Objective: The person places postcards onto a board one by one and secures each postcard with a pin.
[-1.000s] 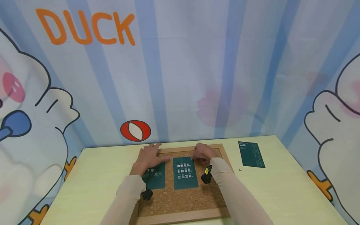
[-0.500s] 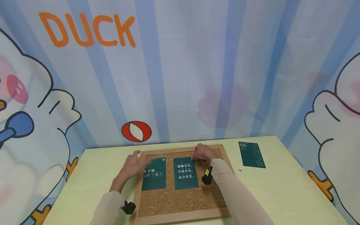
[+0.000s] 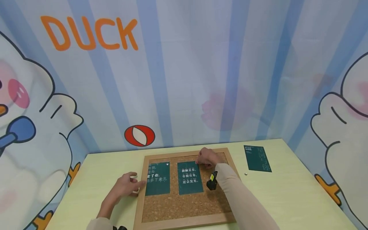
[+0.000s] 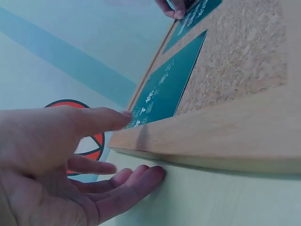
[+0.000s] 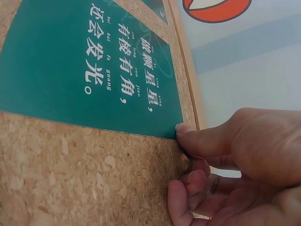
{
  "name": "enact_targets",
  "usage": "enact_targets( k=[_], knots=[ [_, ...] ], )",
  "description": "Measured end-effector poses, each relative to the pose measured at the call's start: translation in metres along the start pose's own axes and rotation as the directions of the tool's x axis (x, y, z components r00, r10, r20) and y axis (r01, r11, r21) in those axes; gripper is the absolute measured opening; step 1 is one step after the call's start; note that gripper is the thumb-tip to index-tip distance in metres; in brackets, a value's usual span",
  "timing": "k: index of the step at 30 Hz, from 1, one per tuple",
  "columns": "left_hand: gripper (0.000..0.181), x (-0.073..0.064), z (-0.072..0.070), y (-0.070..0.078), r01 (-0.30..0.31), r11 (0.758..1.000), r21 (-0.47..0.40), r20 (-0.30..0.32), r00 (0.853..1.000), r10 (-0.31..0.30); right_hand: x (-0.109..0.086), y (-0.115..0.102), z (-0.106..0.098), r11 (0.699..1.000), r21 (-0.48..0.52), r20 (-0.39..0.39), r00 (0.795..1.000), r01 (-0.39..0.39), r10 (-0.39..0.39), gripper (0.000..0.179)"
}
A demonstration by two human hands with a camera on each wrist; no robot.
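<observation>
A wood-framed corkboard [image 3: 184,204] lies on the table, bearing two dark green cards with white writing. My right hand [image 3: 208,157] is at the top right corner of the right card [image 3: 189,177]. In the right wrist view its thumb [image 5: 207,141] lies on that corner, the other fingers curled beneath; whether a pin is under the thumb is hidden. A small silver tack [image 3: 167,164] sits in the left card's [image 3: 158,188] top right corner. My left hand [image 3: 125,185] is beside the frame's left edge, fingers loosely bent and holding nothing, its thumb toward the frame.
Another green card [image 3: 257,158] lies on the table to the right of the board. Near it is a small silver tack [image 3: 245,174]. A printed curtain [image 3: 184,80] with cartoon ducks stands behind the pale yellow table [image 3: 287,198].
My left hand has moved left and down, off the left card's top and past the board's left edge, uncovering its writing and tack. The right hand has stayed at the right card's corner.
</observation>
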State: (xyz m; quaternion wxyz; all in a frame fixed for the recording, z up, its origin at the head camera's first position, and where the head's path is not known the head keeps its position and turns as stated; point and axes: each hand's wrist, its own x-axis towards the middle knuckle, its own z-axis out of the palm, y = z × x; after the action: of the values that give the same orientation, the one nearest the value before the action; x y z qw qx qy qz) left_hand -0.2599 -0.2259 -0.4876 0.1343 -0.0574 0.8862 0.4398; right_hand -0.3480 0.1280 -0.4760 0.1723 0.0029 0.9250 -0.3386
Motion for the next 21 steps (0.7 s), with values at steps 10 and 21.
enact_targets(
  k=[10, 21],
  knots=[
    [0.055, -0.013, 0.007, -0.004, 0.038, 0.999, -0.014, 0.038, 0.999, -0.037, 0.003, 0.0, 0.005, 1.0, -0.016, 0.0, 1.0, 0.022, -0.022, 0.033],
    [0.052, -0.013, 0.011, 0.0, 0.024, 1.0, 0.003, 0.003, 1.0, -0.024, -0.005, -0.001, 0.006, 0.998, -0.017, -0.059, 0.996, 0.066, -0.067, 0.032]
  ],
)
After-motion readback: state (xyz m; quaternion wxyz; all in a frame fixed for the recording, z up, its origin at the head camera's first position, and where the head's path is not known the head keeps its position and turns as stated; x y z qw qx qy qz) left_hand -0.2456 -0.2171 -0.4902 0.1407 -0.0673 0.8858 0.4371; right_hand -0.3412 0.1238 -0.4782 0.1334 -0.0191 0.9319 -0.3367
